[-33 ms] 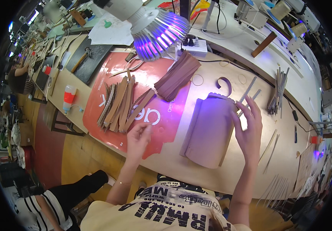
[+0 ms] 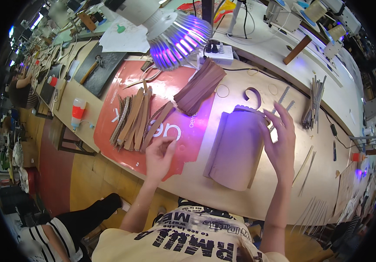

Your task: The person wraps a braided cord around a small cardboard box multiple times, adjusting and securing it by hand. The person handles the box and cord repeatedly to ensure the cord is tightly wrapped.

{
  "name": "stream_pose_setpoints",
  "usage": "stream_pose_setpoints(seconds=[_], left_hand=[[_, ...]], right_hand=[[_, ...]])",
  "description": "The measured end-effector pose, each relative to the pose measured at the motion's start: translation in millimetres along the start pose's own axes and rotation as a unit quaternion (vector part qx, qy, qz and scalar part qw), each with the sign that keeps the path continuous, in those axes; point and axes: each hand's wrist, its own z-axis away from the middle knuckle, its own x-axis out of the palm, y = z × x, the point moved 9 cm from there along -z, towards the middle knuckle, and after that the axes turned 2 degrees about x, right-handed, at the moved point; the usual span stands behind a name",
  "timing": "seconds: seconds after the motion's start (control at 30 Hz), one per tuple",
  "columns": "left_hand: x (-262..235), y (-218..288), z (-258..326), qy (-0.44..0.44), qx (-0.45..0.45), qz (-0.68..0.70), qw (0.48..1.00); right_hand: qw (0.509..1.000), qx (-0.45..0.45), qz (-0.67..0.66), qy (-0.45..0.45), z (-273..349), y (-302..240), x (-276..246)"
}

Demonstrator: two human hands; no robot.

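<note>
My left hand [image 2: 158, 158] hovers by the near edge of a red plastic sheet [image 2: 129, 155]. Its fingers curl loosely with the thumb apart, and I see nothing in it. Strips of brown leather [image 2: 135, 120] lie just beyond. My right hand [image 2: 282, 146] is open, fingers spread, at the right edge of a stack of mauve-brown leather panels [image 2: 236, 148]; whether it touches them I cannot tell. A scalloped edge tops the stack, with a curled strip [image 2: 254, 94] above it. Behind my right fingers stand out two thin notched strips [image 2: 280, 100].
A lamp [image 2: 177, 39] with a finned metal head hangs over the table's far side. Folded brown leather [image 2: 200, 87] lies on the red sheet. Thin rods [image 2: 314, 102] are bunched at the right. A glue bottle [image 2: 78, 112] and a hammer [image 2: 91, 70] are at the left.
My left hand has risen slightly and its thumb has come away from the fingers. My right hand has shifted a little, with its fingers bent differently. The leather pieces stay put.
</note>
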Motion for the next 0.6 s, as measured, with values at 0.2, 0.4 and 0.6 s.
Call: stream_pose_setpoints(seconds=[0.2, 0.4, 0.6], left_hand=[[86.5, 52.5, -128.7, -0.019, 0.267, -0.296, 0.917], [173.3, 38.1, -221.4, -0.098, 0.333, -0.504, 0.791], [176.3, 24.6, -228.6, -0.161, 0.328, -0.454, 0.812]], right_hand=[[0.986, -0.037, -0.157, 0.038, -31.9, -39.2, -21.0], [0.975, -0.021, -0.198, 0.093, -29.6, -19.2, -58.8], [0.979, 0.057, -0.192, 0.041, -22.7, 20.3, -38.1]])
